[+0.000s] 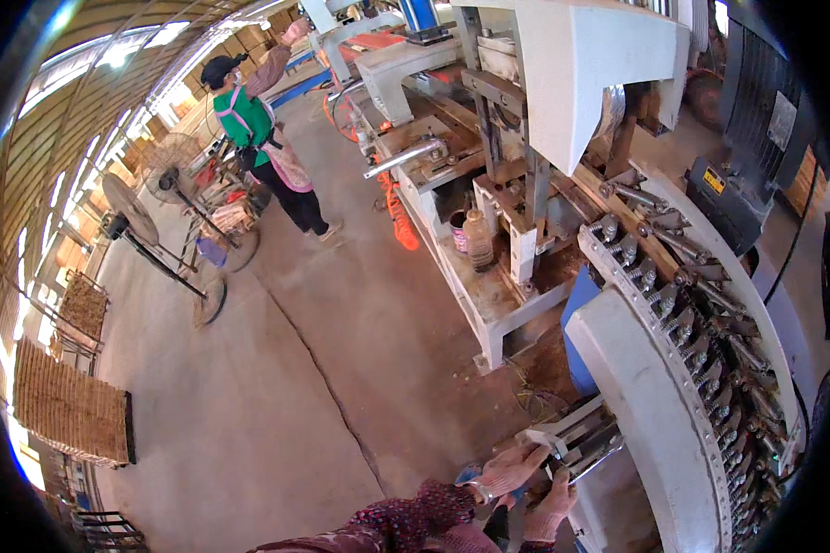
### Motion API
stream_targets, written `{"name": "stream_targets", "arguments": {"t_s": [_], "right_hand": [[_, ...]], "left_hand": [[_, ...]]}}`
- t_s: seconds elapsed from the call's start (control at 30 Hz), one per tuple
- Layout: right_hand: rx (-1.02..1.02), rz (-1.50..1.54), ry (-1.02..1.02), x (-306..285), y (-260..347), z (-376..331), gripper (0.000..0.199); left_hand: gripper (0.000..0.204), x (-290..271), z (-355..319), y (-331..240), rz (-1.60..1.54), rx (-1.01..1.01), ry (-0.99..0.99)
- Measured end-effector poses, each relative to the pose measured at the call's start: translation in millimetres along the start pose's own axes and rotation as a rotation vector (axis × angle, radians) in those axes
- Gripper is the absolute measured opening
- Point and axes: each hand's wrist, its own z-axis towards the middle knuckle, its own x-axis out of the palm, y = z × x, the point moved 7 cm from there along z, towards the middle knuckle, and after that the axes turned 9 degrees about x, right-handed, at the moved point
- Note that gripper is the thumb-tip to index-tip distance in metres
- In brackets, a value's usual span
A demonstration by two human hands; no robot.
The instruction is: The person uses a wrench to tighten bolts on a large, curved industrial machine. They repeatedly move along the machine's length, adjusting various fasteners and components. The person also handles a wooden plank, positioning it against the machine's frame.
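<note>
Both my hands, in pinkish work gloves, are close together at the low metal guide (576, 438) on the machine's near end. My left hand (509, 468) reaches across to the guide's left end, its fingers close together and bent at the metal edge. Just below and to the right, my right hand (551, 509) has its fingers closed near the end of a shiny bar (598, 461). Whatever lies in the fingers of either hand is too small or hidden to make out. A dark red patterned sleeve (415, 516) covers my left arm.
A curved machine rim (655, 396) with rows of metal clamps rises at right. Beyond it stands a machine bench (489, 323) holding a plastic bottle (478, 240). Another person (258, 138) in green works further off. Fans (129, 207) and stacked boards (72, 404) stand at left.
</note>
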Motion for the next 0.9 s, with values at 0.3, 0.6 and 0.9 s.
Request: {"name": "stream_targets", "arguments": {"t_s": [0.3, 0.6, 0.9], "right_hand": [[0.035, -0.26, -0.055, -5.8, 25.4, -19.3, 0.027], [-0.505, -1.237, 0.455, -4.0, 29.2, -20.1, 0.05], [-0.477, -0.916, 0.571, 320.3, -47.5, -46.9, 0.018]], "left_hand": [[0.039, -27.9, -9.5, 6.1, 0.218, 0.259, -0.017], [0.041, -482.5, 60.7, -102.3, -0.187, 0.558, -0.701], [0.029, -918.8, 184.2, -188.7, 0.447, 0.496, -0.809]]}}
